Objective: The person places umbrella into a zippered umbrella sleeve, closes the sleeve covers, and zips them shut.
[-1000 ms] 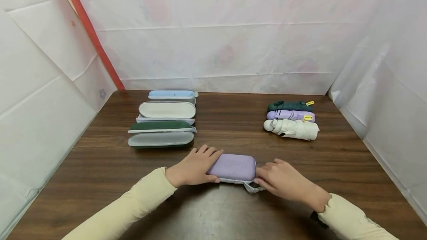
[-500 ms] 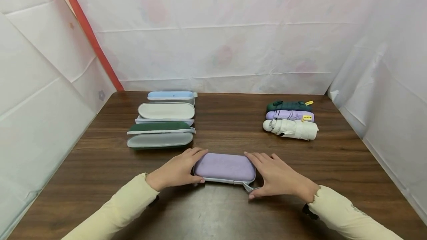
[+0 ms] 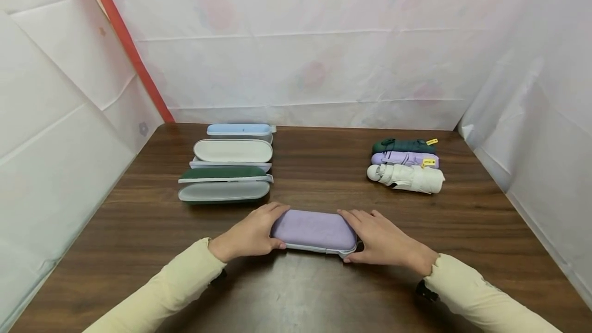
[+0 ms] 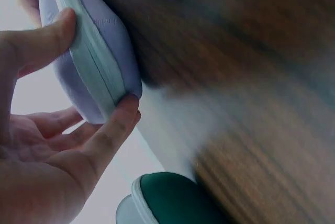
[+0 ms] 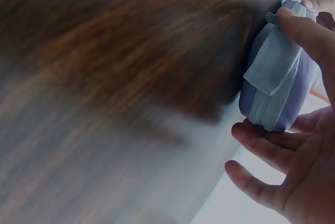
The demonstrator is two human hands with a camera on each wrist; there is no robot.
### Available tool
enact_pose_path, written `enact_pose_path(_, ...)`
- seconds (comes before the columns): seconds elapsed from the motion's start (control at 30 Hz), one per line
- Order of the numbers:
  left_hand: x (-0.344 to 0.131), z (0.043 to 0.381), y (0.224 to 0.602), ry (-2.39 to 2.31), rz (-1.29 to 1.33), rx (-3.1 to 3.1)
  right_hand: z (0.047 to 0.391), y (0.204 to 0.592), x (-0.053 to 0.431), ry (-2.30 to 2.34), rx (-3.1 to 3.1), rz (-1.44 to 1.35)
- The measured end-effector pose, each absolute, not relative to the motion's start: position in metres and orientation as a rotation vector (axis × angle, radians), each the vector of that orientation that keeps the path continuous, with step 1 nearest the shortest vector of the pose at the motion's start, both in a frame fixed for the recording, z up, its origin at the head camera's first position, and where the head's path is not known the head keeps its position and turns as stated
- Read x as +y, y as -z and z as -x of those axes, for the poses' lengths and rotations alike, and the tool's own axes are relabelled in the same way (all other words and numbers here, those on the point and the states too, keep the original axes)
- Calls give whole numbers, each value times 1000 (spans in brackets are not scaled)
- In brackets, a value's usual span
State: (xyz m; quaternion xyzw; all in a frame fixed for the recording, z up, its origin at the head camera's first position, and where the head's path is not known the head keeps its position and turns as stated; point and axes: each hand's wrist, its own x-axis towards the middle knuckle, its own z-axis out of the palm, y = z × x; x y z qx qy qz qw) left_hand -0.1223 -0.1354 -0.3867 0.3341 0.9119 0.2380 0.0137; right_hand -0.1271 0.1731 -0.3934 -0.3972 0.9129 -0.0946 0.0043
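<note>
A lavender zip case (image 3: 315,229) with a pale zipper band lies closed at the front of the table. My left hand (image 3: 252,233) grips its left end, thumb on the near edge and fingers at the far one. In the left wrist view, the thumb (image 4: 65,28) presses the zipper band. My right hand (image 3: 381,240) holds the right end in the same way. A ribbed fabric loop (image 5: 272,62) shows at that end in the right wrist view, beneath the right thumb.
At the left lie an open green case (image 3: 224,191) with grey lining, a white-lined open case (image 3: 233,151) and a light blue case (image 3: 239,129). Folded umbrellas lie at right: white (image 3: 409,178), lavender (image 3: 398,159) and dark green (image 3: 402,146). Curtains enclose the table (image 3: 319,168).
My right hand has left the loop at the case's corner and now grips the right end. My left hand has slid from the top to the left end.
</note>
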Motion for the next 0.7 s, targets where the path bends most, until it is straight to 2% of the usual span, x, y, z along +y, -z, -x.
enact_pose_path(0.23, -133, 123, 388, -784, -1008, 2867, 133, 394, 175, 410, 2826, 1281)
enact_pose_path(0.7, -121, 137, 382, -758, -939, 2935, 158, 387, 182, 641, 2705, 1181)
